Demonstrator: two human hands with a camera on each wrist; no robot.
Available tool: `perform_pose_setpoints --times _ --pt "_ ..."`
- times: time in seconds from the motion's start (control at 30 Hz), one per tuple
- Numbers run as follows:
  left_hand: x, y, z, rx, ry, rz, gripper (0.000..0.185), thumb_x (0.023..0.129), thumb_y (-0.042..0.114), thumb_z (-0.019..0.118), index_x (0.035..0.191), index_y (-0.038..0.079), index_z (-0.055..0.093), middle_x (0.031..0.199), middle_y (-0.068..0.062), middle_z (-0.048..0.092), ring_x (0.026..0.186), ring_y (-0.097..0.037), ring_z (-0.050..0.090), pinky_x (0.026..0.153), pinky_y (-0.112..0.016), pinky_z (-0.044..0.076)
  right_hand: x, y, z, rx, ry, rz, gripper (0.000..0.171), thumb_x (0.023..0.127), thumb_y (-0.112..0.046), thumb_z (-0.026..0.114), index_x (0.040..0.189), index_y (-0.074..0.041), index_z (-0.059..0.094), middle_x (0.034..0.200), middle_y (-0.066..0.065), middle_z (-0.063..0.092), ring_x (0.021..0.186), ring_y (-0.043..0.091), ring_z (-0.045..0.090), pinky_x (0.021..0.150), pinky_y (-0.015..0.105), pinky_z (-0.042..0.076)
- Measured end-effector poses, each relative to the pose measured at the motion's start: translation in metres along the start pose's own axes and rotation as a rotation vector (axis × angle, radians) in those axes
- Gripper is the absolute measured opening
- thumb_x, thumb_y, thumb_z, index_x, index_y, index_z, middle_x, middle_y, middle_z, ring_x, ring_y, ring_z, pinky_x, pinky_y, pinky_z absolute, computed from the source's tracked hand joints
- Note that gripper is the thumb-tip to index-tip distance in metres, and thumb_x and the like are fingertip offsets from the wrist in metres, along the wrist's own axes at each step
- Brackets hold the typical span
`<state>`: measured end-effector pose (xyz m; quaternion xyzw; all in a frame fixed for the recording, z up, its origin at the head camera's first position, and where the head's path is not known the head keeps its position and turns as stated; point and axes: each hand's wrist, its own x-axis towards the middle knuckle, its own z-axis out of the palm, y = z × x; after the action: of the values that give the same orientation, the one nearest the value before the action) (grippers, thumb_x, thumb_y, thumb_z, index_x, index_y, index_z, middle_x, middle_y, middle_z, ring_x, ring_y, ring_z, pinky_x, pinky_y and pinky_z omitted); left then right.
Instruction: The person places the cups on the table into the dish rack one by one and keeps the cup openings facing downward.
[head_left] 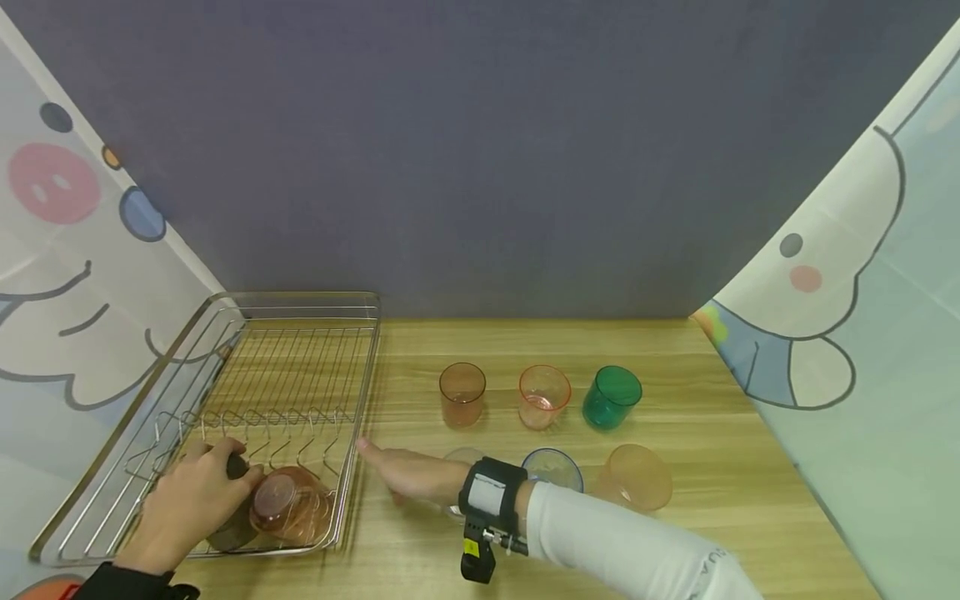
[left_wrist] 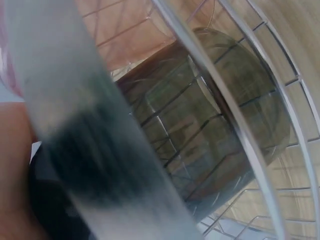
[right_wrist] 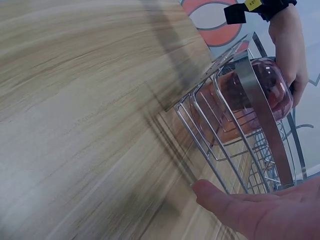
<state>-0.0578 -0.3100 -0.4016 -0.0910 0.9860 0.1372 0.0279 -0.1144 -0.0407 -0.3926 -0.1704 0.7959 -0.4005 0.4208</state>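
Observation:
My left hand (head_left: 187, 496) reaches into the front of the wire dish rack (head_left: 372, 354) and grips a smoky dark cup (head_left: 234, 527), which lies tilted against the rack's hangers. Through the rack wires, the left wrist view shows the dark cup's see-through side (left_wrist: 175, 112). Right beside it in the rack sits a pinkish-amber cup (head_left: 300, 508), base up and tilted. My right hand (head_left: 420, 475) is at the rack's right side, fingers extended, with its fingertips right at the rim. In the right wrist view, the right hand (right_wrist: 250, 212) has its fingers straight along the rack.
Right of the rack, a brown cup (head_left: 462, 398), a pink cup (head_left: 543, 400) and a green cup (head_left: 611, 400) stand in a row. Nearer are a blue-rimmed cup (head_left: 553, 467), an orange cup (head_left: 637, 477) and a clear cup (head_left: 465, 455), partly hidden by my right arm.

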Motion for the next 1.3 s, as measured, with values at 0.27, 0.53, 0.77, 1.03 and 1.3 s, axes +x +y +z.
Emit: perform_pose_setpoints --times 0.27,0.53,0.77,1.03,1.3 --pt "-0.004 0.002 0.007 0.036 0.078 -0.026 0.057 0.090 0.053 0.047 0.116 0.003 0.058 0.125 -0.042 0.036 0.106 -0.064 0.032 0.085 -0.078 0.017 0.001 0.001 0.002 -0.002 0.007 0.017 0.071 0.086 -0.074 0.014 0.140 -0.033 0.036 0.145 0.003 0.041 0.119 0.033 0.053 0.105 0.060 0.030" --pt "-0.006 -0.003 0.014 -0.006 0.180 0.024 0.027 0.086 0.030 0.059 0.092 0.006 0.069 0.127 -0.042 0.039 0.115 -0.062 0.031 0.095 -0.078 0.006 0.001 0.003 0.003 0.031 -0.009 0.014 0.072 0.085 -0.075 0.015 0.141 -0.033 0.035 0.146 0.002 0.040 0.120 0.036 0.052 0.100 0.065 0.032" --pt "-0.009 -0.008 0.023 -0.041 0.213 0.008 0.025 0.085 0.024 0.056 0.093 0.004 0.069 0.125 -0.041 0.042 0.106 -0.061 0.040 0.078 -0.071 0.034 0.001 0.005 0.000 0.025 -0.010 -0.020 0.071 0.086 -0.074 0.015 0.141 -0.034 0.034 0.147 0.003 0.038 0.122 0.035 0.049 0.100 0.061 0.035" --pt "-0.004 -0.010 0.016 -0.041 0.030 -0.050 0.046 0.092 0.044 0.045 0.109 0.006 0.065 0.129 -0.036 0.041 0.101 -0.062 0.046 0.063 -0.065 0.042 0.003 0.006 0.002 0.058 0.013 0.006 0.073 0.085 -0.075 0.019 0.140 -0.031 0.037 0.145 0.006 0.040 0.120 0.036 0.050 0.098 0.065 0.034" --pt "0.003 -0.016 0.008 -0.052 -0.112 -0.040 0.071 0.093 0.061 0.029 0.119 0.001 0.059 0.129 -0.038 0.041 0.103 -0.061 0.045 0.063 -0.062 0.042 0.000 0.006 0.001 0.028 -0.002 -0.016 0.068 0.086 -0.073 0.016 0.140 -0.036 0.035 0.147 0.001 0.038 0.121 0.036 0.050 0.098 0.065 0.034"
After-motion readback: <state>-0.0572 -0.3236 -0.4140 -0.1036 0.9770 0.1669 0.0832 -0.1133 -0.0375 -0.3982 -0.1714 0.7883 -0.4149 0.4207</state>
